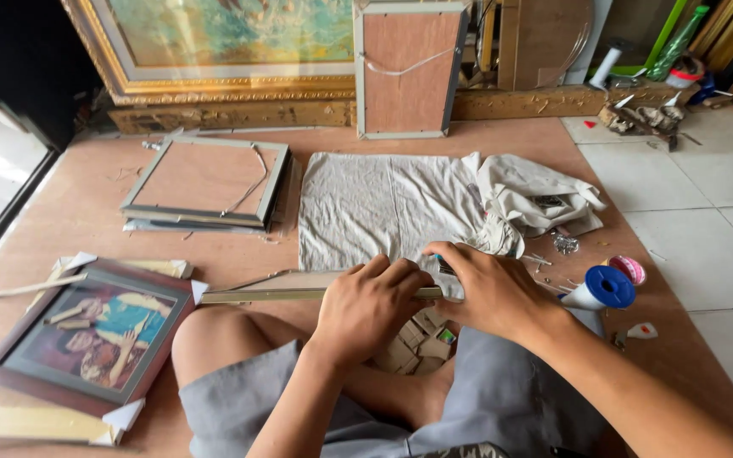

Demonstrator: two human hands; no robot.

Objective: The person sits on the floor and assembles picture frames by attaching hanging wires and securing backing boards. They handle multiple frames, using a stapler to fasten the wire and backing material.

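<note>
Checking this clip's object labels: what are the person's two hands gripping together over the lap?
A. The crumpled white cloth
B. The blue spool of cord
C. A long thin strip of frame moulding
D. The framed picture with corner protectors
C. Both the left hand and the right hand close on the long thin strip, which runs out to the left; the blue spool lies apart on the floor.
</note>
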